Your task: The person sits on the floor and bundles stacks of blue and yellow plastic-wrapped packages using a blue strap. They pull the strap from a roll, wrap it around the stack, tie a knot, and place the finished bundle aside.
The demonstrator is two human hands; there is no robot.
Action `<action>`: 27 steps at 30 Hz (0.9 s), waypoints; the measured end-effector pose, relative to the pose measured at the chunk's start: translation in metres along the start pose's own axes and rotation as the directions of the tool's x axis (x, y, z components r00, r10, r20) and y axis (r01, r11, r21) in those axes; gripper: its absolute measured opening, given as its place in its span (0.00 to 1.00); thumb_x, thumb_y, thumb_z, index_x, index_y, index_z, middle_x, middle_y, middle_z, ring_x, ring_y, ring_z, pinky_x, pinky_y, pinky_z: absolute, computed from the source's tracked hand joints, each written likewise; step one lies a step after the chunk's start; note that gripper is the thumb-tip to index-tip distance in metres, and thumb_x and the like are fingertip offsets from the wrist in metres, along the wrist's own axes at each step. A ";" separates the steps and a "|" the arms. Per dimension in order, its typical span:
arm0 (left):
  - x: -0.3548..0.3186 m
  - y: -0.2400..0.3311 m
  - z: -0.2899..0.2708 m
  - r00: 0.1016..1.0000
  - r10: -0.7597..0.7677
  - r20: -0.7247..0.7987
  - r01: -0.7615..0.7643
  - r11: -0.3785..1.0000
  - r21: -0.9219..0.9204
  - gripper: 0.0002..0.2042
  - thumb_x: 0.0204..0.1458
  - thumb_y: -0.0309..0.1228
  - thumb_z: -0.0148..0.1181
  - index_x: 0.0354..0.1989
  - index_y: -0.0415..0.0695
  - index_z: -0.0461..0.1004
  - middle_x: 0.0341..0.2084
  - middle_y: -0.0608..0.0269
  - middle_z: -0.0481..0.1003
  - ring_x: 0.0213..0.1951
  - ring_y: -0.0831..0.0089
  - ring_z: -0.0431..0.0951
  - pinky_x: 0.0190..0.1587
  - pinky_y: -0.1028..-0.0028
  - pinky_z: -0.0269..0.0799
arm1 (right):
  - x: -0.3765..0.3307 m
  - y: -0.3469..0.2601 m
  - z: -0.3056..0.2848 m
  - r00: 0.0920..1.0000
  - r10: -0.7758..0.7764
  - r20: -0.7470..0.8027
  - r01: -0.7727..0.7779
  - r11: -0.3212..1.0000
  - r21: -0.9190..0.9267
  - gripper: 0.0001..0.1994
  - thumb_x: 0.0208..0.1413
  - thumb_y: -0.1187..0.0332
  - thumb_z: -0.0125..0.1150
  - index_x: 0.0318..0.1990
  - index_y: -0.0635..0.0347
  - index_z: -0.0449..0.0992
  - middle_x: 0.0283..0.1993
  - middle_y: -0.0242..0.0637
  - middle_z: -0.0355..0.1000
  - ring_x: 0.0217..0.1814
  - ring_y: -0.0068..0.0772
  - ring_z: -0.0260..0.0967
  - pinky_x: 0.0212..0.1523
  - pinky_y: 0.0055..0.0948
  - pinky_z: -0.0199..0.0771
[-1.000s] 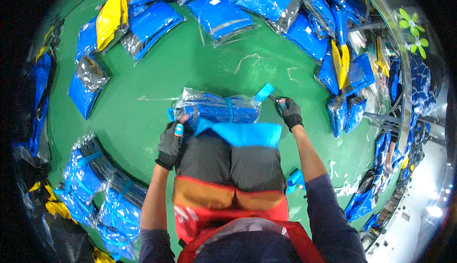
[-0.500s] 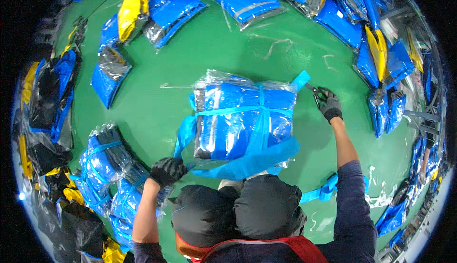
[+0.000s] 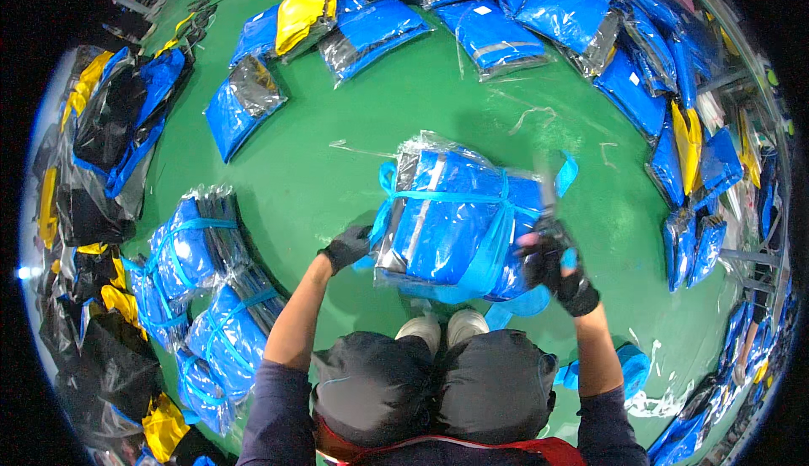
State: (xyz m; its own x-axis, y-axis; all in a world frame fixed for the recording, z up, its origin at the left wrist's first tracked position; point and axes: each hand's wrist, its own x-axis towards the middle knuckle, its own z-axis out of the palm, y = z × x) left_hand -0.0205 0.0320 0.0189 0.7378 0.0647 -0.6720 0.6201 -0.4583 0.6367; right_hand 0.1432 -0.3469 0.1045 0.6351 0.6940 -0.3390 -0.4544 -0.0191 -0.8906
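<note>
Bundle of blue packages (image 3: 455, 232) lies just beyond two pale shoes (image 3: 467, 326), right hand (image 3: 558, 265) nearer, over its right edge, clenched on blurred scissors (image 3: 549, 211), left hand (image 3: 347, 249) just beside its left, grip unclear

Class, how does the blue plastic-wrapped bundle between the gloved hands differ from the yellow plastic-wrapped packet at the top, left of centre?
The blue plastic-wrapped bundle is crossed by light-blue straps; the yellow plastic-wrapped packet shows none. The bundle looks bulkier, the packet slimmer. The bundle shows blue and grey, the packet mainly yellow. Both have shiny wrapping.
</note>
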 end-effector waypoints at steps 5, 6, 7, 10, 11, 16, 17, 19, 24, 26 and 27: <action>-0.097 -0.010 -0.030 0.977 -0.169 -0.129 -0.008 0.577 -0.817 0.18 0.47 0.38 0.57 0.41 0.38 0.69 0.30 0.61 0.72 0.33 0.74 0.72 0.37 0.77 0.67 | 0.024 0.014 0.124 0.775 0.162 0.611 -0.160 0.985 -0.058 0.29 0.54 0.49 0.50 0.57 0.58 0.59 0.49 0.38 0.66 0.52 0.31 0.63 0.50 0.37 0.64; -0.115 -0.006 -0.036 0.978 -0.053 -0.203 -0.122 0.644 -0.755 0.16 0.47 0.37 0.55 0.40 0.38 0.69 0.27 0.62 0.72 0.31 0.75 0.72 0.34 0.77 0.67 | 0.024 0.022 0.136 0.761 0.201 0.617 -0.242 0.970 -0.018 0.26 0.55 0.53 0.51 0.56 0.59 0.60 0.48 0.38 0.67 0.49 0.31 0.65 0.49 0.37 0.66; -0.132 -0.001 -0.041 0.960 -0.018 -0.280 -0.180 0.725 -0.664 0.14 0.47 0.35 0.53 0.38 0.38 0.70 0.24 0.63 0.71 0.29 0.76 0.72 0.31 0.78 0.67 | 0.025 0.033 0.147 0.740 0.242 0.628 -0.323 0.946 0.015 0.23 0.56 0.58 0.51 0.55 0.60 0.60 0.48 0.39 0.67 0.47 0.31 0.66 0.48 0.36 0.68; -0.159 0.017 -0.037 0.974 -0.027 -0.225 -0.093 0.858 -0.505 0.17 0.50 0.40 0.53 0.39 0.36 0.70 0.25 0.60 0.73 0.31 0.74 0.72 0.34 0.75 0.68 | 0.046 0.062 0.183 0.799 0.153 0.581 -0.207 0.978 0.027 0.17 0.57 0.62 0.50 0.51 0.60 0.63 0.39 0.37 0.69 0.40 0.28 0.69 0.38 0.28 0.72; -0.162 0.022 -0.029 0.966 0.025 -0.258 -0.125 0.917 -0.379 0.19 0.51 0.41 0.51 0.40 0.35 0.69 0.28 0.57 0.74 0.32 0.72 0.72 0.36 0.73 0.68 | 0.054 0.065 0.192 0.809 0.215 0.547 -0.227 0.973 -0.046 0.16 0.57 0.63 0.50 0.50 0.60 0.64 0.37 0.36 0.70 0.40 0.27 0.69 0.36 0.25 0.71; -0.170 0.021 0.029 0.975 0.102 -0.196 -0.083 0.992 0.100 0.22 0.52 0.42 0.49 0.49 0.37 0.66 0.40 0.49 0.73 0.40 0.61 0.73 0.44 0.69 0.67 | 0.047 0.035 0.150 0.748 0.171 0.641 0.133 0.908 -0.397 0.19 0.53 0.66 0.53 0.52 0.62 0.63 0.40 0.42 0.71 0.40 0.32 0.69 0.37 0.26 0.69; -0.172 0.016 0.039 0.956 0.222 -0.192 -0.197 0.970 0.143 0.22 0.52 0.41 0.50 0.51 0.38 0.65 0.41 0.49 0.72 0.43 0.63 0.73 0.46 0.68 0.66 | 0.034 0.027 0.122 0.712 -0.245 0.658 0.699 0.329 -0.635 0.20 0.50 0.70 0.55 0.52 0.64 0.64 0.42 0.44 0.71 0.39 0.37 0.70 0.40 0.30 0.71; -0.157 0.004 0.049 0.946 0.303 -0.113 -0.285 0.947 0.149 0.23 0.52 0.41 0.50 0.53 0.40 0.64 0.45 0.50 0.71 0.46 0.64 0.71 0.50 0.68 0.65 | 0.005 0.017 0.056 0.979 -0.032 0.203 0.150 0.788 -0.597 0.16 0.50 0.74 0.49 0.48 0.65 0.66 0.40 0.44 0.72 0.38 0.36 0.70 0.39 0.30 0.71; -0.040 -0.008 0.020 0.947 0.031 -0.321 -0.224 0.779 -0.585 0.24 0.56 0.47 0.41 0.53 0.41 0.64 0.41 0.56 0.71 0.41 0.68 0.70 0.45 0.69 0.64 | 0.010 0.063 -0.071 0.760 -0.198 -0.619 -0.050 0.932 -0.360 0.12 0.58 0.65 0.44 0.45 0.60 0.66 0.41 0.39 0.71 0.35 0.23 0.68 0.30 0.18 0.70; 0.014 0.009 0.029 0.948 0.193 -0.253 -0.308 0.756 -0.578 0.25 0.55 0.50 0.43 0.54 0.46 0.63 0.49 0.63 0.66 0.47 0.73 0.66 0.49 0.71 0.63 | 0.037 0.083 -0.088 0.753 -0.161 -0.638 -0.064 0.947 -0.314 0.12 0.58 0.65 0.43 0.46 0.60 0.65 0.42 0.39 0.70 0.37 0.24 0.68 0.32 0.20 0.69; 0.028 0.019 0.040 0.919 0.237 -0.315 -0.387 0.695 -0.606 0.27 0.54 0.53 0.42 0.56 0.47 0.61 0.52 0.62 0.64 0.49 0.72 0.65 0.51 0.72 0.62 | 0.050 0.087 -0.089 0.779 -0.109 -0.617 -0.089 0.956 -0.281 0.13 0.58 0.65 0.43 0.47 0.60 0.65 0.42 0.39 0.70 0.38 0.24 0.68 0.33 0.20 0.69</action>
State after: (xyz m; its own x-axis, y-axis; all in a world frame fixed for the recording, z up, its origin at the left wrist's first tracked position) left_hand 0.0011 -0.0106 -0.0032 0.9092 0.2297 -0.3474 0.3071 0.1935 0.9318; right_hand 0.1912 -0.3780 -0.0175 0.9298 0.0987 -0.3547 -0.3157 -0.2820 -0.9060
